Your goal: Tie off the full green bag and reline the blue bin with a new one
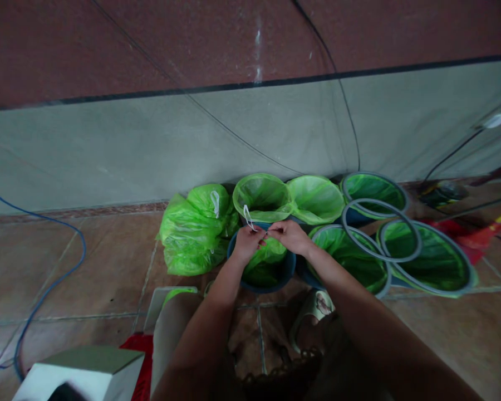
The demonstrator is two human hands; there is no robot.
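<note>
Over a blue trash bin (pixel 264 289), my left hand (pixel 247 244) and my right hand (pixel 291 236) meet with their fingers pinched together. Between them they grip the gathered top of a green trash bag (pixel 267 257), which hangs down inside the bin. A white drawstring loop (pixel 249 217) sticks up beside my left fingers. Just behind stand two bins lined with green bags, a left lined bin (pixel 261 214) and a right lined bin (pixel 317 216). Tied full green bags (pixel 192 245) lie to the left.
Lined bins with grey rims (pixel 470 278) stand at the right, with a loose grey ring (pixel 417 245) lying across them. A white box (pixel 83 384) is at lower left, a blue hose (pixel 81 245) on the tiles. The wall (pixel 171 150) runs behind.
</note>
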